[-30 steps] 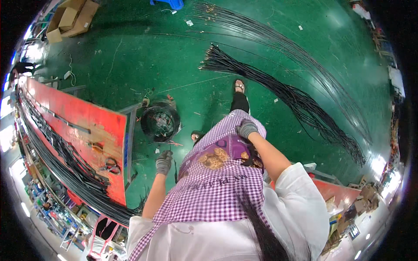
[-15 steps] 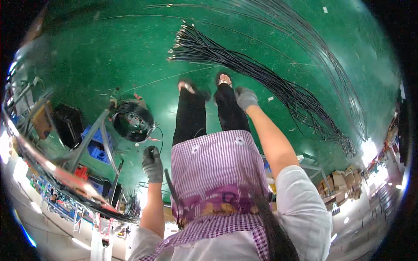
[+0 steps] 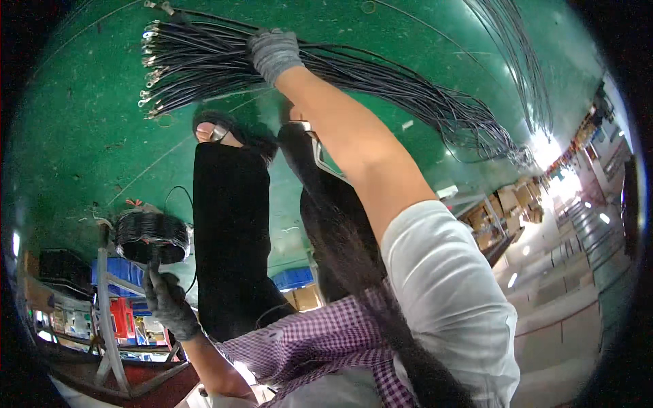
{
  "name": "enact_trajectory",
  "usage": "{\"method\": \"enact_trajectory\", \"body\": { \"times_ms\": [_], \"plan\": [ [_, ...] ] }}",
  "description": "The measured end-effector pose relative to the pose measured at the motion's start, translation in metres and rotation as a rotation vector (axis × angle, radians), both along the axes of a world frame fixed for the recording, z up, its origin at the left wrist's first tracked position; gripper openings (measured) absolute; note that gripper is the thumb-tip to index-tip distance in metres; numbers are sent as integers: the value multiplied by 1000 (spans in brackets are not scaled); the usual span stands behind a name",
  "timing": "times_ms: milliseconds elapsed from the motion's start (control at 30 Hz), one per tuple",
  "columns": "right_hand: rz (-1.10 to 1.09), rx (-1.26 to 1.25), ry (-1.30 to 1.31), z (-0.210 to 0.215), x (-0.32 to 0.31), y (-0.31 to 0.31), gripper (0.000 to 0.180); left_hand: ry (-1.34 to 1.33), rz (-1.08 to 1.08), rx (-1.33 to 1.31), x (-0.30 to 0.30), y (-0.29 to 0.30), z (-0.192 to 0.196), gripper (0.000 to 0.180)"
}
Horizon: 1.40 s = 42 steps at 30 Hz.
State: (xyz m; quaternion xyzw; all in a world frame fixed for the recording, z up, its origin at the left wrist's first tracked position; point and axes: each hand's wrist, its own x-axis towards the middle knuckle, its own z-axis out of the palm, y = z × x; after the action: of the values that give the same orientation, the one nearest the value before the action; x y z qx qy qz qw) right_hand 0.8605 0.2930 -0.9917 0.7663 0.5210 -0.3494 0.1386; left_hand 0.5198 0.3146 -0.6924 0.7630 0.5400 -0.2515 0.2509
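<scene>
A long bundle of black cables [image 3: 381, 71] lies across the green floor, its metal ring lugs [image 3: 151, 64] gathered at the left end. My right hand [image 3: 274, 54], in a grey knit glove, is on the bundle a short way from the lugs, its fingers curled over some of the cables; the fingertips are partly hidden. Lower left, my left hand [image 3: 169, 302], also gloved in grey, holds nothing and has its fingers stretched apart. Just beyond those fingers sits a round coil of black wire [image 3: 151, 234].
More thin dark cables [image 3: 513, 61] run along the floor at the far right. A metal frame [image 3: 105, 306] stands at the left by blue crates [image 3: 122, 275] and a black crate [image 3: 64, 272]. Cardboard boxes [image 3: 517, 200] are stacked at the right. My feet are close to the bundle.
I have bent down toward the floor. My right hand has moved from beside my leg forward onto the cable bundle. My left hand's fingers have gone from curled to spread.
</scene>
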Motion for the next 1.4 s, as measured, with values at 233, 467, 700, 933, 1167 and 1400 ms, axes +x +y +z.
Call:
{"method": "enact_trajectory", "body": {
  "times_ms": [233, 467, 700, 933, 1167, 1400],
  "plan": [
    [129, 618, 853, 197, -81, -4, 24, -521, 429, -30, 68, 35, 10, 38],
    [-122, 688, 1564, 381, -209, 77, 17, -846, 921, 257, 45, 128, 187, 39],
    [59, 317, 1406, 299, -160, 80, 23, 126, 276, 582, 23, 90, 165, 36],
    [368, 255, -336, -13, 37, 89, 22, -612, 1173, 249, 80, 18, 63, 38],
    [271, 59, -230, -25, 58, 142, 33, -421, 1347, 461, 24, -21, 31, 30],
    [-49, 11, 871, 123, -14, 122, 24, -777, 1298, 375, 47, 5, 105, 25]
  ]
}}
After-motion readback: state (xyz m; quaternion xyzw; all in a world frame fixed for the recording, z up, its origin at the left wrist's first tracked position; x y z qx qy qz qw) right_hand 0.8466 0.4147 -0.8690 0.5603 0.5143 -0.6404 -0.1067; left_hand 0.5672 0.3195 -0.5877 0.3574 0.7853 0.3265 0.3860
